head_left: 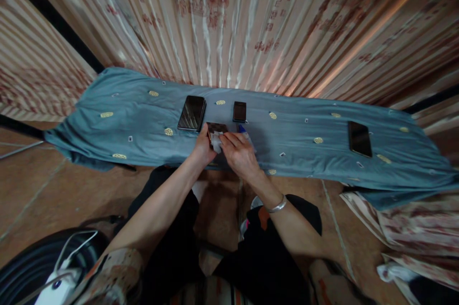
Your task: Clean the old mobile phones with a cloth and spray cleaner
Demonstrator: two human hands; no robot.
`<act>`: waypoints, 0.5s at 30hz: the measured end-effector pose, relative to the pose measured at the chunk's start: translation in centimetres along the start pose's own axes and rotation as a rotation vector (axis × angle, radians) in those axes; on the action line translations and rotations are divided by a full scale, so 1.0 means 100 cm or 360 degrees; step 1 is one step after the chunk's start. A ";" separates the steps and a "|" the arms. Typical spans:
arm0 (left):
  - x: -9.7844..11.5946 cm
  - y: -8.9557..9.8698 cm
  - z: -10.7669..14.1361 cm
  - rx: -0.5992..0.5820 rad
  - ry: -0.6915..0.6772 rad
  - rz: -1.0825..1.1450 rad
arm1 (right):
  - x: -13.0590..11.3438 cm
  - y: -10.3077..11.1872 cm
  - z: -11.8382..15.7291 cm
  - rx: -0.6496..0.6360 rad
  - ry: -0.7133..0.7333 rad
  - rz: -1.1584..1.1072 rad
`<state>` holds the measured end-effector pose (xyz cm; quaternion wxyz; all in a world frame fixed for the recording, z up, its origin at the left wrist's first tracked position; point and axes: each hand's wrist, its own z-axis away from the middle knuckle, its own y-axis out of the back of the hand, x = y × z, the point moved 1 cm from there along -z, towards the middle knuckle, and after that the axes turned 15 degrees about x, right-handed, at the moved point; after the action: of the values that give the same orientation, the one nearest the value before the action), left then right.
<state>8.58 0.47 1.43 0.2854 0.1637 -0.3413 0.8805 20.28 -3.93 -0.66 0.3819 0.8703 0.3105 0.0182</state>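
In the head view, I look down at both my hands near the front edge of a long, narrow surface draped in teal fabric printed with small yellow motifs [304, 125]. My left hand [205, 147] is closed around the left side of a small, dark, flat rectangular device [218, 127], with my thumb along its edge. My right hand [239, 154] comes in from the other side, fingers bunched on a crumpled pale grey-white wipe [216, 142], which I pinch against the near part of the device. The device sits between my hands, about midway along my side of the surface; my fingers hide much of it, so I cannot tell whether it touches the fabric.

Just beyond my right fingers, a blue-tipped object [242, 129] shows, partly covered by my hand. Farther back lies a small black rectangular gadget [239, 111]. To the left of the device is a larger glossy black phone-like slab [191, 113], lying flat and slightly slanted. Well apart, toward the right end, rests another dark glossy slab [359, 139]. A silver bangle [278, 204] circles my right wrist. Behind everything hangs a pleated beige curtain with reddish-brown prints [233, 23]. Down at my left are a thick black coil [21, 257] and a white power strip [59, 288].
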 end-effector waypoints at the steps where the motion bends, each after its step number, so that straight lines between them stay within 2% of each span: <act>1: 0.000 0.000 0.001 -0.0003 0.0000 0.0007 | 0.000 0.000 0.000 0.0004 0.0011 0.0000; 7: -0.001 -0.001 0.003 -0.0009 0.0001 -0.0011 | -0.002 0.001 -0.001 0.0045 0.0059 -0.0014; 12: -0.004 0.001 -0.004 0.0044 0.0005 -0.0024 | -0.008 -0.002 -0.003 0.0032 0.0029 -0.0064; 15: -0.006 0.004 -0.011 -0.0042 -0.0095 0.0004 | -0.010 -0.002 -0.006 -0.0007 -0.0052 -0.0104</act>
<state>8.72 0.72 0.14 0.2762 0.1858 -0.3614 0.8710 19.19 -3.98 -0.20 0.3893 0.8591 0.3323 -0.0076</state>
